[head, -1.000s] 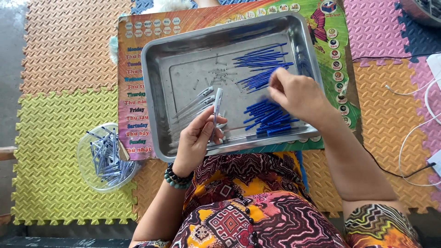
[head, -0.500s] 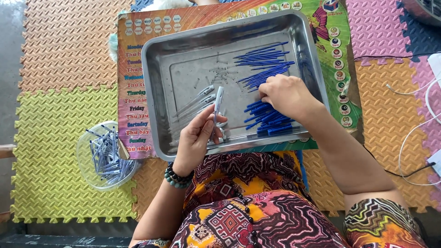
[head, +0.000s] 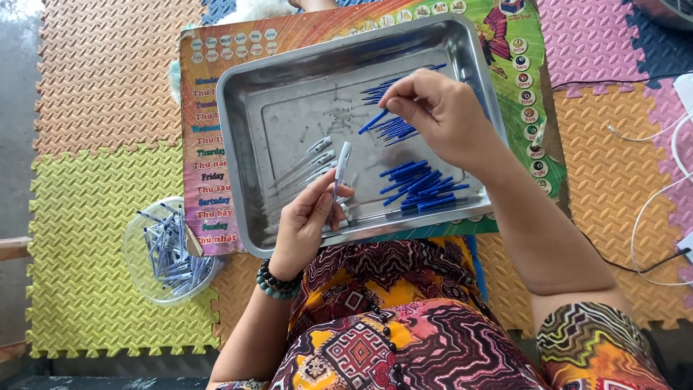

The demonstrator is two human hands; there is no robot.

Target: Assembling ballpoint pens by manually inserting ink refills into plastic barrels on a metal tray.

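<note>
Steel tray (head: 245, 144) as landmark. Left hand (head: 307, 220), at the tray's near rim, fingers curled around 1 clear pen barrel (head: 341, 170) pointing into the tray. Right hand (head: 440, 115), above the tray's far right part, pinches 1 blue refill (head: 374, 121) between fingertips. Loose blue refills (head: 422, 188) lie inside the tray, near right. A clear bowl of pens (head: 170, 249) sits left of the tray.
</note>
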